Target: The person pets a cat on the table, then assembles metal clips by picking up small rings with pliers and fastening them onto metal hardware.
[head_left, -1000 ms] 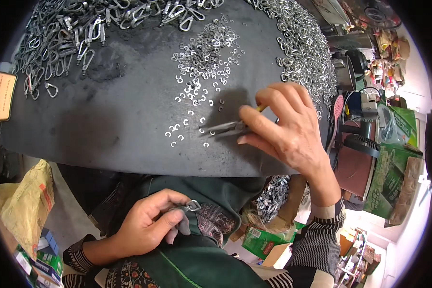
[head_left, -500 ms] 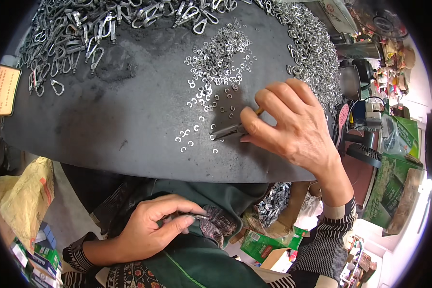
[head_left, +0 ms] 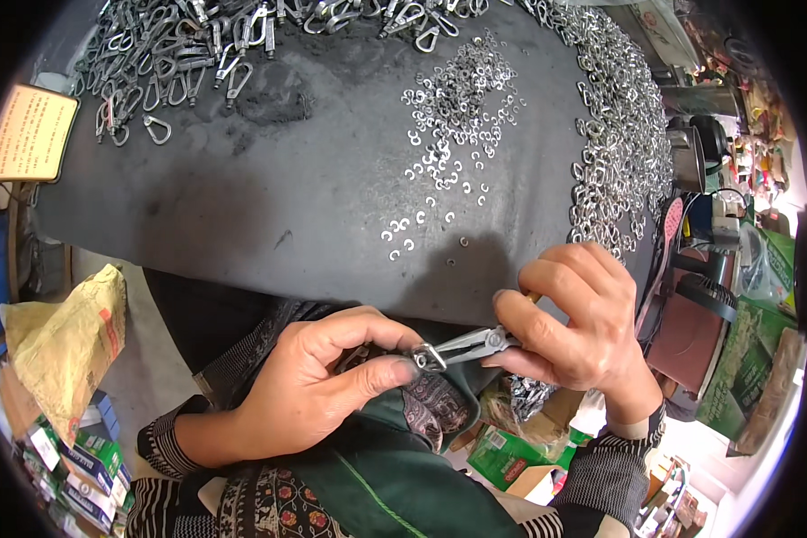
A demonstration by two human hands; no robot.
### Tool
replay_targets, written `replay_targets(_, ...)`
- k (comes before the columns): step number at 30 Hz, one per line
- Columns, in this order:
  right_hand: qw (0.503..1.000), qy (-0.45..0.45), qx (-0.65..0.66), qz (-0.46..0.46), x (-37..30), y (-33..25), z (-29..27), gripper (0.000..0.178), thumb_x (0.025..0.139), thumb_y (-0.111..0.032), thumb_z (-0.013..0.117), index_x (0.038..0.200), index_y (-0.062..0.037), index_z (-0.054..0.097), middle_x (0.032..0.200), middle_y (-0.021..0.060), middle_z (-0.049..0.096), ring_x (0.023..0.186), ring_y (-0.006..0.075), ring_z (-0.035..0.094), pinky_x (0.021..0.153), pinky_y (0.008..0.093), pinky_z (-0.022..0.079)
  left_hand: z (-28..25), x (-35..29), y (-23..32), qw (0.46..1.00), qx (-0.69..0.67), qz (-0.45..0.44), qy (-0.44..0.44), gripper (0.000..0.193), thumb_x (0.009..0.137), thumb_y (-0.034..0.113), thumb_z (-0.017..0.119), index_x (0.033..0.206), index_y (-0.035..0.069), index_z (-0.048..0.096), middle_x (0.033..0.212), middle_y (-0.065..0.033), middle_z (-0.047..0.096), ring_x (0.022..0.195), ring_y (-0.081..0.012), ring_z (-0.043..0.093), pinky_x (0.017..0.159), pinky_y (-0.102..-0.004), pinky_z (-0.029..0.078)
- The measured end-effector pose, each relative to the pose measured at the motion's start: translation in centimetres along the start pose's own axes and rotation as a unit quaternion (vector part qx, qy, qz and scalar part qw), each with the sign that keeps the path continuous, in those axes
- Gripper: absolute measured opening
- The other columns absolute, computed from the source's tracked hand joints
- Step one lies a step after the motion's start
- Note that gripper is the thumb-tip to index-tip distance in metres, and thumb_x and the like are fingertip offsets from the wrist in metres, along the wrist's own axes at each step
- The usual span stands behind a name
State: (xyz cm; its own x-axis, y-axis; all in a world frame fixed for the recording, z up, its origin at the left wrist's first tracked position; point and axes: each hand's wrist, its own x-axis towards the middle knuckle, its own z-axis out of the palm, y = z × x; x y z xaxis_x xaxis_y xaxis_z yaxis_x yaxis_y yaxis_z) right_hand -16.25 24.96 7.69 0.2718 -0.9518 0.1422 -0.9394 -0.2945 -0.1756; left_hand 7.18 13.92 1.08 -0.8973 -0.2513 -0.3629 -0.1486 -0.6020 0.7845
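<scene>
My right hand (head_left: 576, 318) grips a pair of pliers (head_left: 486, 342), jaws pointing left. The tips of the jaws meet a small shiny metal fitting (head_left: 429, 358) with a squared, looped end. My left hand (head_left: 318, 372) pinches that fitting between thumb and forefinger, over my lap just off the table edge; the rest of it is hidden in the fingers. On the dark tabletop (head_left: 215, 233) beyond lie many small C-shaped open rings (head_left: 462, 108), heaped at the back and scattered toward me. Whether a ring sits in the jaws is too small to tell.
Metal snap hooks (head_left: 157, 130) are piled at the back left. A heap of small metal links (head_left: 614, 143) runs along the right edge. A yellowish card (head_left: 31, 134) stands at far left, above a crumpled yellow bag (head_left: 72, 345). A pink brush (head_left: 672, 218) and small black fan (head_left: 707, 294) are at right.
My right hand has drawn the pliers from the scattered rings back over the table edge to the fitting. My left hand has risen slightly to meet them. The view has shifted.
</scene>
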Motion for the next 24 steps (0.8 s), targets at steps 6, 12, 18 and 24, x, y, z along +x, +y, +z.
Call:
replay_targets(6,1.0,0.016,0.017,0.005,-0.9,-0.2,0.4,0.033,0.075,-0.039,0.075,0.089,-0.0113,0.064,0.08,0.0026,0.055,0.069,0.0189,0.056,0.057,0.032,0.039,-0.1,0.3,0.1,0.997,-0.054,-0.038,-0.026,0.018,0.095,0.011,0.069,0.108,-0.002,0.068,0.091,0.0011,0.065,0.077,-0.0004,0.053,0.067,-0.0192,0.043)
replay_targets(12,0.999,0.038,-0.01,0.013,-3.3,-1.8,0.7,0.028,0.079,-0.034,0.072,0.09,-0.0094,0.064,0.078,0.0021,0.053,0.065,0.0164,0.051,0.055,0.0305,0.036,0.8,-0.3,-0.7,0.999,0.031,-0.009,-0.003,0.013,0.092,0.006,0.068,0.102,-0.002,0.068,0.091,-0.0001,0.061,0.07,-0.0019,0.051,0.061,-0.02,0.039)
replay_targets(18,0.979,-0.022,0.108,0.174,-6.8,-5.3,2.9,0.032,0.08,-0.034,0.076,0.095,-0.0083,0.067,0.083,0.0048,0.06,0.074,0.0233,0.059,0.062,0.0351,0.046,1.2,-0.9,-2.4,0.994,0.028,-0.108,0.017,0.013,0.09,0.003,0.067,0.102,-0.002,0.068,0.091,-0.0018,0.061,0.076,-0.0053,0.053,0.067,-0.0222,0.041)
replay_targets(24,0.878,0.156,-0.095,0.442,-9.1,-2.1,4.5,0.026,0.07,-0.006,0.078,0.091,-0.0053,0.063,0.079,0.0105,0.059,0.072,0.0299,0.06,0.063,0.0404,0.048,-3.5,-0.8,-9.8,0.991,0.036,-0.071,0.109,0.038,0.101,0.001,0.041,0.139,-0.001,0.044,0.111,-0.0147,0.061,0.094,-0.0184,0.064,0.075,-0.0261,0.05)
